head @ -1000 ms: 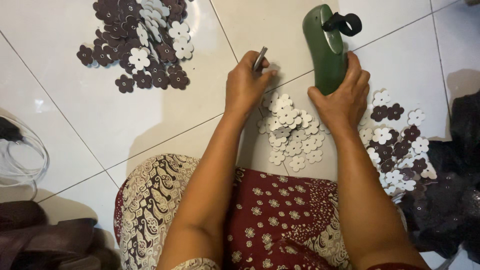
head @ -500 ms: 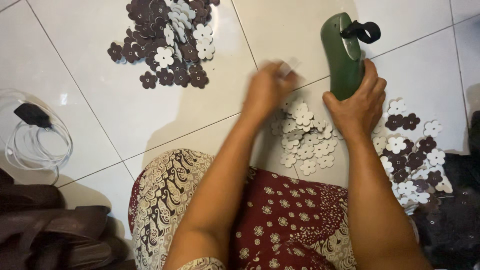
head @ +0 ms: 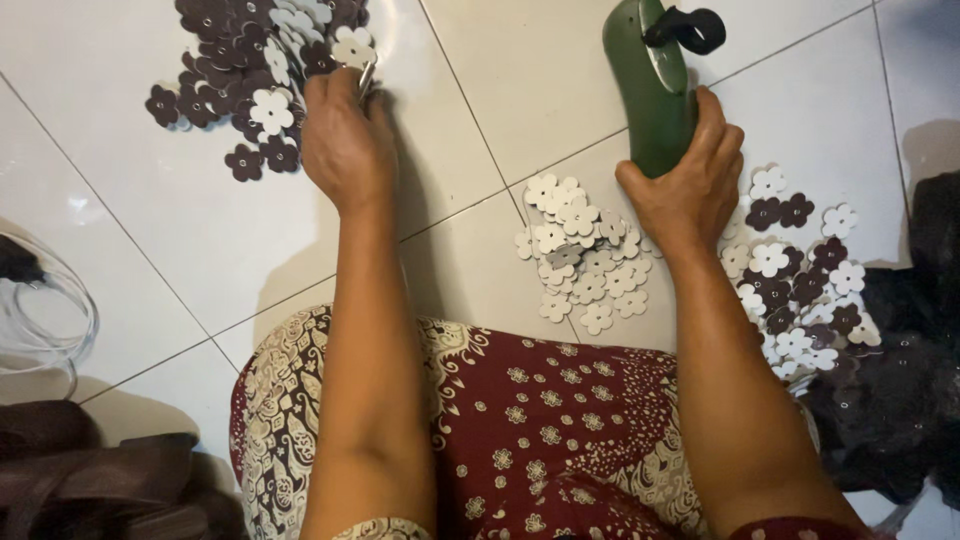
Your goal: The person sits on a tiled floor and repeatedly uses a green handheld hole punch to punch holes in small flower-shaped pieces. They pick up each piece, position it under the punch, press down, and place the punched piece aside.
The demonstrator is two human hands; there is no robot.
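Note:
My left hand [head: 343, 140] reaches to the far left pile of brown and white flower-shaped cutouts [head: 255, 60] and pinches a small metal tool [head: 367, 74] at the pile's edge. My right hand [head: 690, 185] grips the lower end of a green handheld tool [head: 650, 85] with a black knob [head: 690, 28], standing on the white tiled floor [head: 480, 100]. Between my hands lies a small heap of white flower cutouts [head: 585, 255]. Another mixed pile of flower cutouts [head: 800, 275] lies to the right of my right wrist.
My lap is covered by a red and cream patterned cloth [head: 520, 420]. A clear plastic bag [head: 40, 310] lies at the left edge, dark fabric [head: 90, 480] at bottom left, and dark material [head: 900, 400] at the right.
My left hand moved from the white heap in the middle leftwards to the far left pile, carrying the metal tool. My right hand stayed on the green tool.

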